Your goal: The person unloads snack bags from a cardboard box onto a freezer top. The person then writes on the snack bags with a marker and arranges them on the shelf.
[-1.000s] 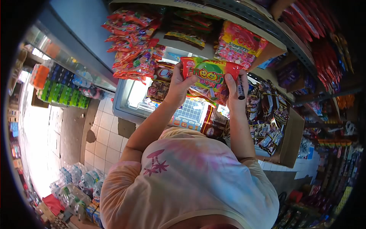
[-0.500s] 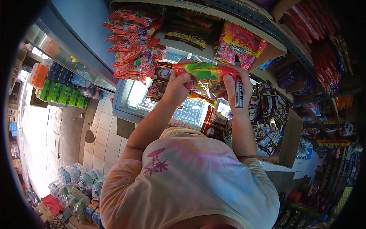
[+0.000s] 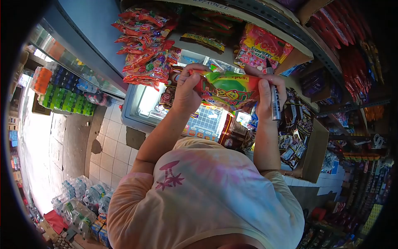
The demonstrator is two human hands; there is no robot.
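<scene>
A shiny green-and-red candy bag [image 3: 228,89] is stretched between my two hands, its printed front facing me. My left hand [image 3: 186,92] is closed on the bag's left end. On the right end, the fingers of my right hand [image 3: 267,95] pinch the bag. That same hand also holds a marker pen [image 3: 275,103], upright along the fingers. Beneath the bag lies a glass-topped freezer [image 3: 143,118], with dark brown snack packs [image 3: 234,133] on its top.
Red candy bags [image 3: 143,50] hang at the upper left, and a pink strawberry cream bag [image 3: 265,45] at the upper right. A cardboard box [image 3: 317,145] of wrapped snacks stands to the right. Bottle packs [image 3: 66,99] and clear bottles [image 3: 83,199] are on the left.
My hands have moved apart and slightly right, pulling the crumpled candy bag flatter so its printed front shows. The marker pen moved right with my right hand.
</scene>
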